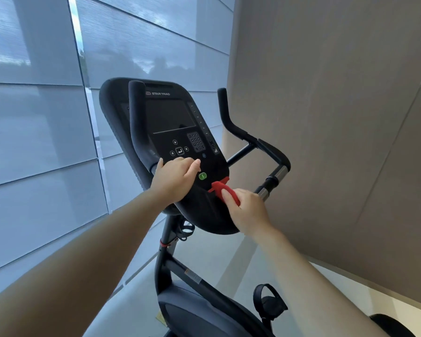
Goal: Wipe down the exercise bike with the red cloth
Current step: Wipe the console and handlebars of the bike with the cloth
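Observation:
A black exercise bike stands before me, its console [170, 117] tilted toward me with a dark screen, a keypad and a green button [202, 176]. My left hand [174, 180] rests on the console's lower left edge, fingers curled over it. My right hand [247, 210] pinches a small red cloth [223, 189] against the console's lower right edge, just below the green button. Most of the cloth is hidden under my fingers.
Black handlebars rise on both sides, the left one [136, 122] and the right one [253, 139] with a chrome grip section [276, 176]. A beige wall [338, 117] is close on the right, shaded windows [34, 142] on the left. A pedal with strap [267, 302] sits below.

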The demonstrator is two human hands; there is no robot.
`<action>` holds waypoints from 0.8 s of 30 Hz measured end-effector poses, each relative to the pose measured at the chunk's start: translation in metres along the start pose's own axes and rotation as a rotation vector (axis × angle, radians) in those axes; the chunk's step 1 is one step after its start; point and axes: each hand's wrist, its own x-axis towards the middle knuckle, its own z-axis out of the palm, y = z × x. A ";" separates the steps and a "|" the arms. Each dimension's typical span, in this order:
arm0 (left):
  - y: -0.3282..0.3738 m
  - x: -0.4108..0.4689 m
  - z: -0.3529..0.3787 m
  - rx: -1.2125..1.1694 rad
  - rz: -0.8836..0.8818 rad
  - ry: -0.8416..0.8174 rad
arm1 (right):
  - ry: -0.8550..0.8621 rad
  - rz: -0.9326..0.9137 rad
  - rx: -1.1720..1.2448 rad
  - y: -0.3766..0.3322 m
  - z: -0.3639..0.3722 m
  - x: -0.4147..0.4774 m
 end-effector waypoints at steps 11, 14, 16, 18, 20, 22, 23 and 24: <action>-0.001 -0.004 0.016 0.194 0.018 0.019 | 0.135 -0.306 0.060 0.049 -0.006 -0.007; 0.000 -0.004 0.015 0.194 0.013 0.010 | 0.163 -0.079 0.144 0.054 -0.011 0.008; -0.001 -0.003 0.015 0.189 0.005 0.003 | 0.193 -0.036 0.185 0.048 -0.004 0.003; -0.001 -0.003 0.015 0.181 0.000 0.004 | 0.212 -0.068 0.215 0.037 0.005 -0.011; 0.001 -0.003 0.014 0.167 -0.003 0.006 | 0.227 -0.077 0.260 0.027 0.009 -0.021; 0.002 -0.003 0.012 0.122 0.011 0.018 | 0.280 0.007 0.328 0.017 0.006 -0.021; 0.001 -0.002 0.009 0.072 0.031 0.025 | 0.315 0.068 0.352 0.012 0.003 -0.019; -0.001 -0.001 0.005 0.006 0.063 0.023 | 0.348 0.118 0.371 0.007 -0.002 -0.015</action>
